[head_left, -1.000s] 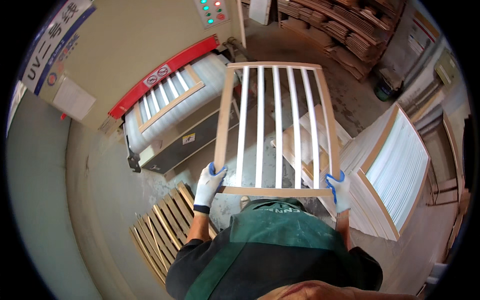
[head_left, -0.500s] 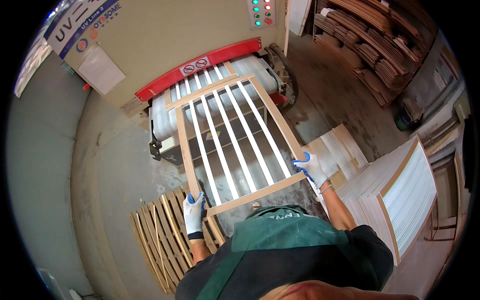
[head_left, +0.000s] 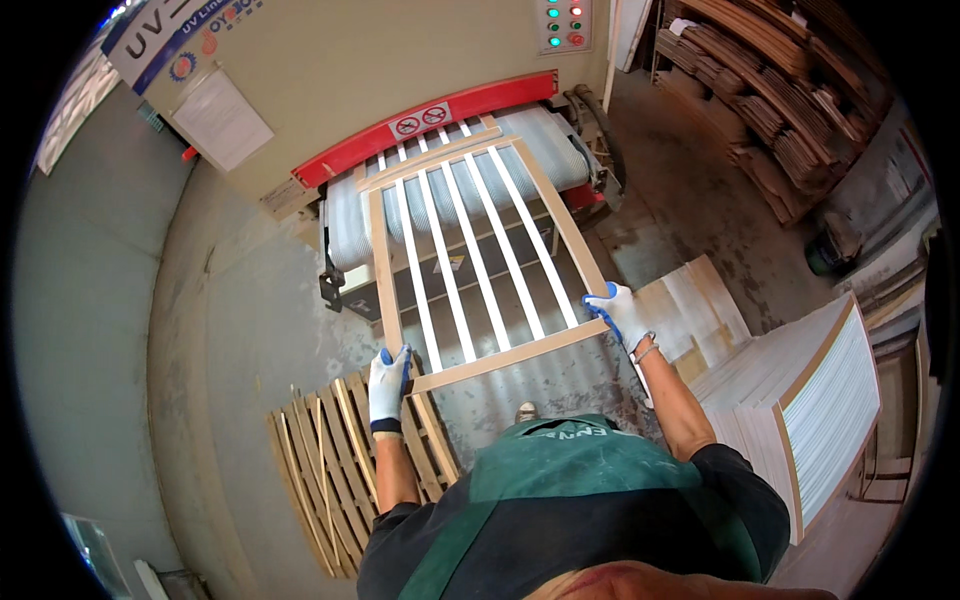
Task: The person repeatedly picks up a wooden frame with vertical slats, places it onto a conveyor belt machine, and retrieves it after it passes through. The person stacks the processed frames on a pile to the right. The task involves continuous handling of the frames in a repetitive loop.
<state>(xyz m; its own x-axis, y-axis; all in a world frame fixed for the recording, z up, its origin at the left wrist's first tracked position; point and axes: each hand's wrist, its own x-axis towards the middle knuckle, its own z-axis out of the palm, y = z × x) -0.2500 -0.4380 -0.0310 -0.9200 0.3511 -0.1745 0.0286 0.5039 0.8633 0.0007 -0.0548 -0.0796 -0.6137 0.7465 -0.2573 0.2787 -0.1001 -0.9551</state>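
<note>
Both my hands, in white gloves with blue palms, hold a flat slatted panel frame [head_left: 510, 358] with a light brown border and several white slats. My left hand [head_left: 388, 386] is closed around its near left corner. At the near right corner, my right hand [head_left: 618, 312] grips the border. The panel's far end lies over the ribbed conveyor belt [head_left: 350, 228] of a large beige machine. Just beyond it, a second slatted frame [head_left: 430, 158] lies on the belt, partly hidden under the red guard bar [head_left: 350, 148].
A wooden pallet [head_left: 340, 455] with loose strips lies on the floor at my left. Stacked panels [head_left: 825, 410] stand close on my right, beside flat boards [head_left: 690, 310]. Brown sheets fill a rack [head_left: 765, 100] at the far right. A control panel [head_left: 565, 25] has lit buttons.
My hands have moved forward with the held panel, still gripping the same corners. The second frame has gone a little farther under the red guard. My view has shifted slightly left.
</note>
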